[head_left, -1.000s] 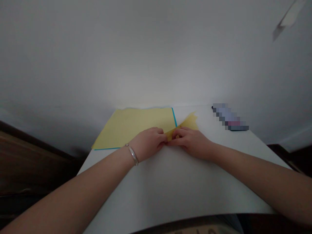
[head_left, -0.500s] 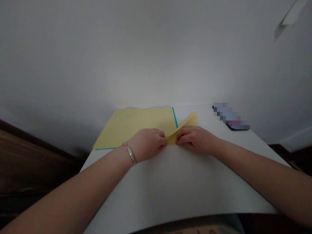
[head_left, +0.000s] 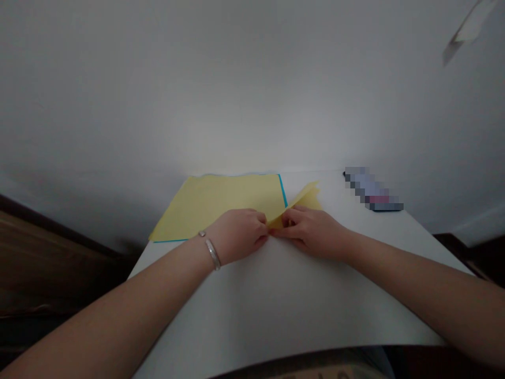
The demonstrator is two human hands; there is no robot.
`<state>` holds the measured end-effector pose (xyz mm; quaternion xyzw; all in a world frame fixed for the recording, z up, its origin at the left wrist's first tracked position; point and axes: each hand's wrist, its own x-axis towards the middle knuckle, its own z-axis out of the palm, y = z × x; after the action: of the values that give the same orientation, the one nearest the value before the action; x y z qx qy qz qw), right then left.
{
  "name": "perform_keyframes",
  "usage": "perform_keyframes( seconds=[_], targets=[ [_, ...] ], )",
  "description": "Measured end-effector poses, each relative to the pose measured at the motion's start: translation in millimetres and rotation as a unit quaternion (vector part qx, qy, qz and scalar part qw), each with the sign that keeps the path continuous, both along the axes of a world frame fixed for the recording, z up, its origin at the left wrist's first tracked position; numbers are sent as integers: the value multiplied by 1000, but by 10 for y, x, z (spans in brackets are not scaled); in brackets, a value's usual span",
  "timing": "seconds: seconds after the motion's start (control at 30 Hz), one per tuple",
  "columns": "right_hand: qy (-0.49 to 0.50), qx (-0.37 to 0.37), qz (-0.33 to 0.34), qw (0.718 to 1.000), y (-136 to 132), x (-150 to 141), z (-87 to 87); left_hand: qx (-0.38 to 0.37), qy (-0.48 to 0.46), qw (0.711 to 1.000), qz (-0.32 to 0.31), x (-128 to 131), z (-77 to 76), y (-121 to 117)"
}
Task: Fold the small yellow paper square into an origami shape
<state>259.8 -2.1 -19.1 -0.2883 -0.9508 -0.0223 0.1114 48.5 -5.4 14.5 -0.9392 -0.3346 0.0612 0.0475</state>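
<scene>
Pinching the yellow paper (head_left: 221, 205) gently in our right hand (head_left: 311, 231), we set our curled left hand (head_left: 239, 234) at its edge on the bench (head_left: 276, 305), its grip unclear.

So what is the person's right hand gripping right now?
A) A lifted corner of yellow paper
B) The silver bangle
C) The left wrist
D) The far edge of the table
A. The fingers of the right hand close on the lifted corner of yellow paper, which rises off the white table next to the left hand.
</scene>
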Motion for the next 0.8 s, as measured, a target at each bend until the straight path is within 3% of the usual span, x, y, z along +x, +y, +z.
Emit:
perform_keyframes(
  seconds=[0.33,0.5,0.8],
  targets=[
    [9,-67,44,997,78,179,94,-13,-6,1000,-13,-42,19,-45],
    [27,-77,57,995,87,220,96,-22,-55,997,-53,-121,-28,-12],
    [34,-70,10,997,43,201,84,2,-100,992,-76,-35,-183,7]
  ],
)
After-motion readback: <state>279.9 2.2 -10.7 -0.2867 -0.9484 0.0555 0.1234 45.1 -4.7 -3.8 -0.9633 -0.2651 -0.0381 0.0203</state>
